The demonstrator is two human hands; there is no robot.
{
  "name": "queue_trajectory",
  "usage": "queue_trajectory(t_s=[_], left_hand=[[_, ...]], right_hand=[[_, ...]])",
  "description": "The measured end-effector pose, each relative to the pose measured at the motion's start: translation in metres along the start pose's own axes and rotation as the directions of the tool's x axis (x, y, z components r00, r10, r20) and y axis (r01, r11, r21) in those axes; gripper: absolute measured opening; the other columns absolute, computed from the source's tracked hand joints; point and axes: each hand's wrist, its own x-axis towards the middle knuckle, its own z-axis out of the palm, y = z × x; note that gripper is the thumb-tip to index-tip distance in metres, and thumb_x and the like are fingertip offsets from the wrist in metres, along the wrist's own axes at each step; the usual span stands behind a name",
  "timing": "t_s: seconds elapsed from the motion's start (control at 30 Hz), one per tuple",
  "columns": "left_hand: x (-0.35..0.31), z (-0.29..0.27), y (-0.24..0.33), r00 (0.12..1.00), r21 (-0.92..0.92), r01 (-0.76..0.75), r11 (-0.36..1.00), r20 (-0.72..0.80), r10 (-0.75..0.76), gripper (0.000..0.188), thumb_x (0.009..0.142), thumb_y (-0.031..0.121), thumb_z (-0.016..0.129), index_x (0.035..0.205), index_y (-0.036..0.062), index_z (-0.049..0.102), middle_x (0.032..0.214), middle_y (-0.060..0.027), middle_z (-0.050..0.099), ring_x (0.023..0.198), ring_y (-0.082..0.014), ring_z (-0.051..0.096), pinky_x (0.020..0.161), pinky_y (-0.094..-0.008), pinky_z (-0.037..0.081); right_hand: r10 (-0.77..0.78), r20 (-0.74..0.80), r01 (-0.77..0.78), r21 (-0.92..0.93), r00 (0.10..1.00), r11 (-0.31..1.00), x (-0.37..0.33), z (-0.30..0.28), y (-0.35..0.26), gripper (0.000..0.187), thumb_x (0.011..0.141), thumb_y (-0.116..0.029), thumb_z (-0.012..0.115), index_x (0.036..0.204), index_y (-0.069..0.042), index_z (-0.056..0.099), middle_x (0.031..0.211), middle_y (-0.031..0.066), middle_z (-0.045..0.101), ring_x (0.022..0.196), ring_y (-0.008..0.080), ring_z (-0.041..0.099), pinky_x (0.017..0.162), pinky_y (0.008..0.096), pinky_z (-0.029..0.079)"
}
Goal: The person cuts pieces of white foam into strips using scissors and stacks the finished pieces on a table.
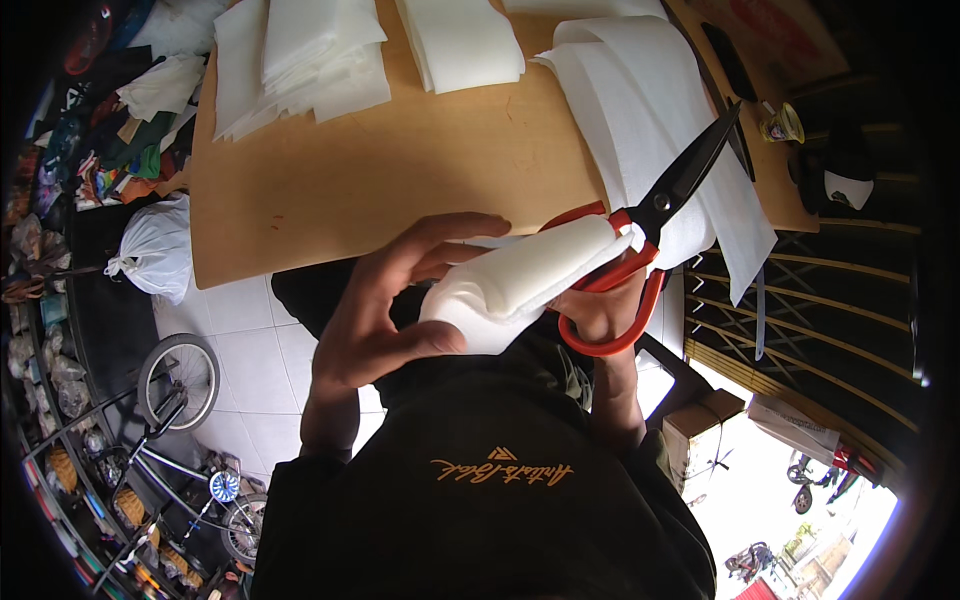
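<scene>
In front of my chest a folded roll of thin white sheet material (535, 270) is held at a tilt. My left hand (385, 290) curves around its left end, with the thumb pressed on the lower edge and the fingers on the far side. At the other end is my right hand (612, 312), with the red handles of a large pair of scissors (690, 172) looped about it. Their dark blades look closed and point up and away to the right. The roll partly hides the right fingers, which appear to support it from behind.
Stacks of white sheets (320, 60) and a narrower pile (462, 45) lie along the wooden table (400, 170). Long white strips (640, 110) drape over its right side. A tied white bag (158, 245) and a bicycle (180, 385) are at left, a folding gate (810, 300) at right.
</scene>
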Motion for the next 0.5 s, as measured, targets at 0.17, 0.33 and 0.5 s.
queue_trajectory(t_s=[0.17,0.33,0.5], left_hand=[[-0.011,0.019,-0.018,0.955,0.376,-0.116,0.919,-0.211,0.207,0.051,0.072,0.0,0.075,0.12,-0.002,0.056,0.119,-0.0122,0.062,0.107,-0.0225,0.062,0.09,-0.0334,0.049],[-0.012,0.022,-0.022,0.895,0.436,-0.178,0.882,-0.3,0.329,0.033,0.072,-0.007,0.071,0.104,-0.0031,0.065,0.101,-0.0117,0.07,0.094,-0.0202,0.068,0.081,-0.0298,0.053],[-0.012,0.027,-0.023,0.885,0.369,-0.115,0.923,-0.384,0.263,0.028,0.074,-0.003,0.074,0.1,-0.0037,0.067,0.095,-0.0119,0.071,0.085,-0.0146,0.068,0.075,-0.0265,0.053]], right_hand=[[-0.025,-0.004,0.025,-0.093,1.0,0.995,0.003,0.002,0.006,0.05,0.06,-0.006,0.089,0.099,0.004,0.059,0.09,0.0099,0.068,0.082,0.0173,0.066,0.072,0.0302,0.052],[-0.066,0.037,0.071,-0.143,0.997,0.987,-0.002,0.0,0.012,0.047,0.062,-0.007,0.083,0.101,0.0,0.057,0.09,0.0067,0.067,0.081,0.0165,0.065,0.073,0.0303,0.052],[-0.079,-0.093,0.071,-0.081,0.993,0.994,-0.004,0.006,0.013,0.048,0.06,-0.01,0.089,0.096,0.003,0.059,0.084,0.0074,0.066,0.076,0.0146,0.063,0.067,0.0274,0.05]])
